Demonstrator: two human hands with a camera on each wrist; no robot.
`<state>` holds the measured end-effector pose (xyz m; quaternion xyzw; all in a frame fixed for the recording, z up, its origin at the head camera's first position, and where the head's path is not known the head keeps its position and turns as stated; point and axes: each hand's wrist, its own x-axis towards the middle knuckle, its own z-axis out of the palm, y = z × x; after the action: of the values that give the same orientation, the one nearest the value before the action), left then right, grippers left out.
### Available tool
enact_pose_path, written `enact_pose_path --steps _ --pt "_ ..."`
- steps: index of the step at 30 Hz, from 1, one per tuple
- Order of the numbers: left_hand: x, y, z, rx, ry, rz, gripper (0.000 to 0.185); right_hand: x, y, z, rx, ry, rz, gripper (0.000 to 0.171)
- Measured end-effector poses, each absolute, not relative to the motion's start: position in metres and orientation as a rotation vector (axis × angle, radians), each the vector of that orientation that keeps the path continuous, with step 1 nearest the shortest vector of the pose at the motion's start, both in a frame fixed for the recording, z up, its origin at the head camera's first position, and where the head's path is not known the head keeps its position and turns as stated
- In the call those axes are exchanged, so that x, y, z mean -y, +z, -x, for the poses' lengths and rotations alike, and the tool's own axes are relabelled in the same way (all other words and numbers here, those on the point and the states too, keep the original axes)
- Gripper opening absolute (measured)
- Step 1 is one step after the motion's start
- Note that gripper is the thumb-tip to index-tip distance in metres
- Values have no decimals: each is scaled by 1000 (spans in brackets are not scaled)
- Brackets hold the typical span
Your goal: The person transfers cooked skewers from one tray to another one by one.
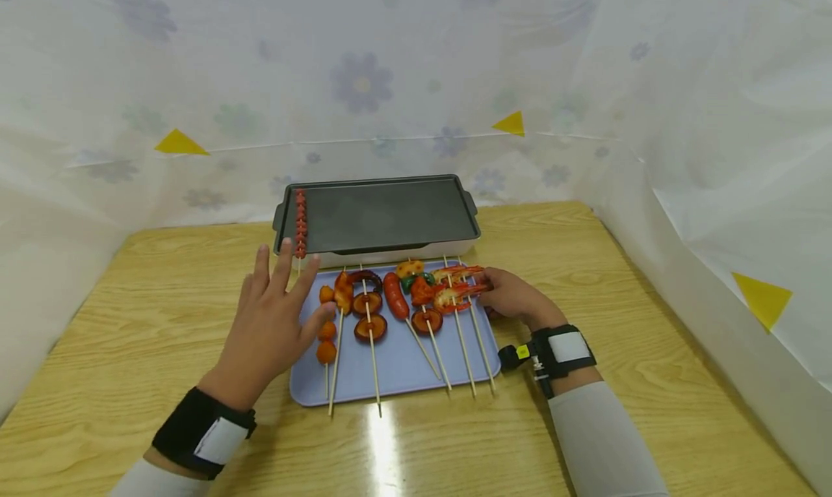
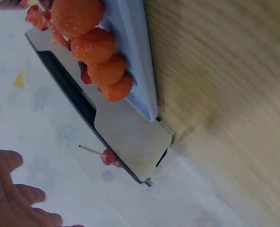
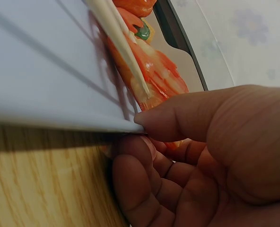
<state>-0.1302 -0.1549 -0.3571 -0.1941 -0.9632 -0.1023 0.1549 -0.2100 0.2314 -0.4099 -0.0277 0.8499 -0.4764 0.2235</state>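
Observation:
A lavender tray [image 1: 406,370] holds several skewers: orange balls [image 1: 326,351], mushroom slices [image 1: 370,329], a red sausage [image 1: 395,295] and shrimp [image 1: 448,305]. My right hand [image 1: 516,295] pinches the tray's right rim, thumb on top and curled fingers beneath, as the right wrist view shows. Beside that thumb lie the shrimp [image 3: 161,78]. Over the tray's left edge my left hand [image 1: 266,331] has its fingers spread, holding nothing; its thumb appears near the orange balls. In the left wrist view, its fingertips [image 2: 31,194] are apart from the tray [image 2: 142,71].
Behind the tray stands a dark rectangular griddle [image 1: 383,215] with a light base. A skewer of small red pieces [image 1: 301,222] lies along its left side. Flower-patterned sheeting [image 1: 364,85] with yellow triangles surrounds the wooden table [image 1: 130,352].

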Motion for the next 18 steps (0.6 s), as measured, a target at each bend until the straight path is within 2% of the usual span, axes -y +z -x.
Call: enact_pose_path --steps 12,18 --pt "152 -354 165 2750 -209 516 74 -232 -411 211 -2354 -1306 65 40" --pt "158 -360 177 2610 -122 539 65 -232 -409 211 -2355 -1289 69 37"
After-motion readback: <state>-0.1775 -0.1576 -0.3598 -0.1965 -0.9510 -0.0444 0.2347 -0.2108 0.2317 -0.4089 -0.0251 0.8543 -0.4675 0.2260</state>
